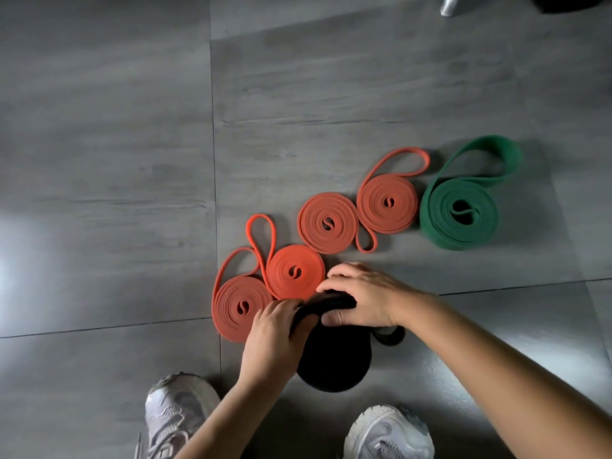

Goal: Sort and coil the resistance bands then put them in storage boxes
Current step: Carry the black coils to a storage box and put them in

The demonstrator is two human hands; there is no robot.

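Note:
A black resistance band [332,356] lies partly rolled on the grey floor in front of me. My left hand [273,336] grips its left side with curled fingers. My right hand [361,298] curls over its top, thumb pressed to the roll. Behind the hands lie several coiled orange bands, the nearest [243,306] at the left, another [294,271] beside it, and one [328,223] further back. A wide green band [458,212] sits coiled at the right end of the row, its loose loop trailing away.
My two pale sneakers [175,415] [389,432] stand at the bottom edge. A white object [448,5] and a dark object [566,2] sit at the top right edge. The grey tiled floor [106,160] stretches left and back.

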